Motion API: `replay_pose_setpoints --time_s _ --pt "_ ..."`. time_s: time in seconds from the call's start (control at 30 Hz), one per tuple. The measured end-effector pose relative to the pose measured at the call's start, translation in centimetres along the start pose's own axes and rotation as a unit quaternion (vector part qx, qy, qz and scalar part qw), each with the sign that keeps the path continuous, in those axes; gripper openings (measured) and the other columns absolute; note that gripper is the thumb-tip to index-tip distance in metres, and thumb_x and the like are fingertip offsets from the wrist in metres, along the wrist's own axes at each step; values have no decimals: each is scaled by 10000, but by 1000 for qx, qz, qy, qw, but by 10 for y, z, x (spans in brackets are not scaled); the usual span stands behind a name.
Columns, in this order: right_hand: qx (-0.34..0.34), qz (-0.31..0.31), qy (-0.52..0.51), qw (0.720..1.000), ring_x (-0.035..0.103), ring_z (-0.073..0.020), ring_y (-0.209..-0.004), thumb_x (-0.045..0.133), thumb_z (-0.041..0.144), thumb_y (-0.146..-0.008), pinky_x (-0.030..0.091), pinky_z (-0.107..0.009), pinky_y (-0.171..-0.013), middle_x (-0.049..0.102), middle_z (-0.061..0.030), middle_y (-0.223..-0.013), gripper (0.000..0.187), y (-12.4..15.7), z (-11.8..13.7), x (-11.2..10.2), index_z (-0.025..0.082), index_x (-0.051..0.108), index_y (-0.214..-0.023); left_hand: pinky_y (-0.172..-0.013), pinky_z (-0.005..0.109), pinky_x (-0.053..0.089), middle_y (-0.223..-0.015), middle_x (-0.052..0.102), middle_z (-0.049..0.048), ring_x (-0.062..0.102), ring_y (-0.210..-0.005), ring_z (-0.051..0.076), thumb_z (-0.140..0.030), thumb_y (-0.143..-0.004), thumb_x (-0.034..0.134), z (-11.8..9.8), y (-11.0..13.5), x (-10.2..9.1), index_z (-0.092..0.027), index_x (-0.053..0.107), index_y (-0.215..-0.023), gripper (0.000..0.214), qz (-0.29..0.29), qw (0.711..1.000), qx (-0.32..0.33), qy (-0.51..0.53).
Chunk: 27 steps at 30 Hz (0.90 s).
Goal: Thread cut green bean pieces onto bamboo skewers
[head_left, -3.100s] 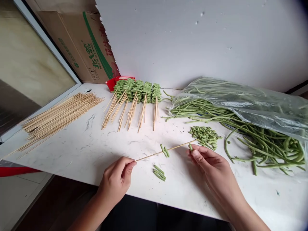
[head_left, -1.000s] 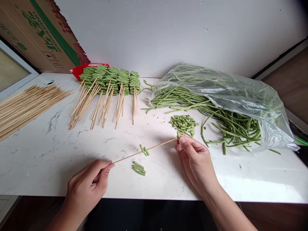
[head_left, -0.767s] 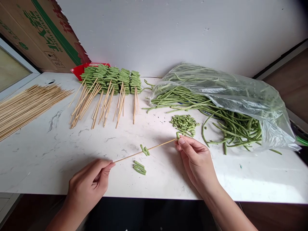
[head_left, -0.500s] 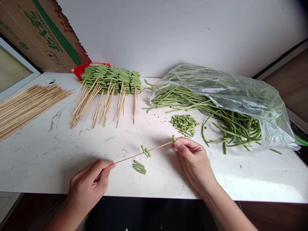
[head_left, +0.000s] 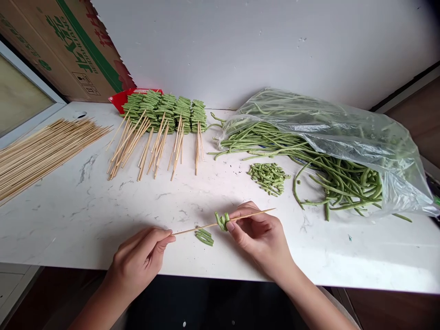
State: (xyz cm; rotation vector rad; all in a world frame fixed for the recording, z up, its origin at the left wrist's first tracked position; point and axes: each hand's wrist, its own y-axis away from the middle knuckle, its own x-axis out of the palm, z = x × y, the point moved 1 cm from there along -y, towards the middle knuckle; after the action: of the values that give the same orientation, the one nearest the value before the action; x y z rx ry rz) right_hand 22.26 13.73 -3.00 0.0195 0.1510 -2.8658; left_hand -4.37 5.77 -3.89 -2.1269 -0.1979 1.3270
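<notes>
The stick point(head_left: 194, 229) is held above the surface point(head_left: 137, 206), with its tip tilted up to the right. Its left end is pinched between the thumb and fingers of the left hand point(head_left: 142, 252), so that hand is nearly closed. Three bean bits point(head_left: 222, 222) have been poked through by the stick, side by side near its middle. The one on the right is pinched by the thumb and first finger of the right hand point(head_left: 261, 236). The bare tip is seen past those fingers.

Just under the stick, a few loose bits point(head_left: 205, 237) are laid close together. A small pile point(head_left: 270, 178) of short cut bits is seen beyond the right hand. Long beans point(head_left: 343, 178) are spread behind it and to its right, partly covered by a clear bag point(head_left: 405, 192).

At the back, filled sticks point(head_left: 165, 110) are lined up in bunches, with their bare ends pointed to the front. Something red point(head_left: 118, 101) is seen behind them. Spare sticks point(head_left: 51, 151) are heaped on the left, and a brown box point(head_left: 82, 55) is seen in the back corner by the pale wall point(head_left: 223, 46).
</notes>
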Motion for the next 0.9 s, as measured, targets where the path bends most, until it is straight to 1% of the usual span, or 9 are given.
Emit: replay_pose_setpoints --time_s 0.1,0.17,0.27,0.4,0.47,0.53,0.63,0.8,0.9 --pt "11 13 -2 1000 668 -234 -881 799 338 -891 531 -382 -763 753 -73 -907 105 -1 2 -1 247 790 -942 -696 172 540 -741 741 -15 664 -607 87 -107 -978 633 0 0 0 -182 680 -905 114 -3 1000 -15 -12" --pt "22 14 11 1000 672 -239 -908 775 362 -914 537 -393 -791 756 -79 -964 132 -1 4 -3 248 781 -980 -656 170 518 -685 708 -30 631 -566 79 -122 -974 650 0 0 0 -183 684 -893 107 -15 999 -37 -31" --pt "13 10 93 996 654 -242 -930 712 360 -964 540 -408 -819 741 -81 -1010 152 2 7 -1 257 767 -1061 -575 179 468 -608 644 -50 551 -487 67 -154 -964 679 0 -1 0 -181 687 -872 96 -36 995 -72 -63" --pt "-57 62 253 964 595 -270 -1003 685 300 -978 535 -447 -888 701 -95 -1017 202 10 11 13 259 764 -1160 -554 186 444 -593 629 -54 526 -468 63 -172 -966 680 -1 -3 0 -178 683 -850 116 -45 991 -91 -82" --pt "-77 82 310 944 570 -284 -1002 680 294 -979 541 -465 -875 675 -110 -1035 259 13 14 23 255 752 -1225 -557 187 445 -603 638 -53 533 -473 64 -171 -969 674 -2 -3 0 -180 682 -851 118 -45 992 -89 -82" --pt "-88 88 348 929 556 -292 -989 676 289 -978 548 -470 -837 656 -118 -1036 253 14 16 31 254 758 -1215 -559 189 446 -609 645 -51 540 -475 66 -173 -974 666 -2 -3 -1 -180 682 -861 114 -44 992 -87 -78" --pt "-96 88 363 923 551 -289 -984 663 248 -984 557 -460 -813 649 -116 -1032 182 14 16 36 256 773 -1129 -573 189 457 -630 663 -43 561 -493 72 -173 -977 662 -1 -3 -1 -178 682 -874 105 -41 993 -88 -70" --pt "-101 93 332 933 560 -274 -977 628 184 -1001 558 -456 -832 679 -99 -1007 119 15 15 38 240 723 -1046 -571 189 449 -618 642 -50 544 -491 71 -172 -975 669 -1 -2 0 -185 678 -878 99 -36 993 -93 -65" --pt "-104 96 308 941 561 -264 -948 595 153 -1012 548 -439 -816 697 -82 -968 138 14 15 38 240 699 -1041 -565 192 441 -602 622 -58 530 -483 67 -176 -974 674 0 0 0 -189 679 -878 97 -35 993 -92 -68"
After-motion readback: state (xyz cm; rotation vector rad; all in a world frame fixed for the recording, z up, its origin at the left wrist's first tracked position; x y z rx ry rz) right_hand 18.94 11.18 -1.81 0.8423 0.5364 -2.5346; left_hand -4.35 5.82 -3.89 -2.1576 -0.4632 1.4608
